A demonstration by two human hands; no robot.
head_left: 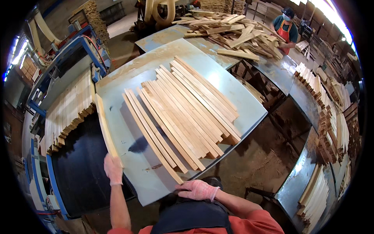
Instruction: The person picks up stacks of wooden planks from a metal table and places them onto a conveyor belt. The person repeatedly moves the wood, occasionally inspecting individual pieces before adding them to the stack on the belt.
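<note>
My left hand (113, 169), in a pinkish work glove, is closed round the near end of a long wooden strip (104, 124) along the left edge of the grey tabletop (142, 191). My right hand (198, 190), gloved alike, is at the table's near edge, its fingers closed at the near end of another wooden strip (152, 136). That strip is the leftmost of several pale strips (187, 113) lying side by side at a slant, their ends uneven. Narrow gaps part the leftmost ones. The right fingertips are partly hidden.
On the left, a blue-framed machine (83, 43) has a dark bed (82, 167) carrying a row of wooden pieces (72, 109). A loose wood heap (237, 33) lies beyond the table, near a person in a red apron (287, 31). Stacked strips (327, 113) line the metal tables at right.
</note>
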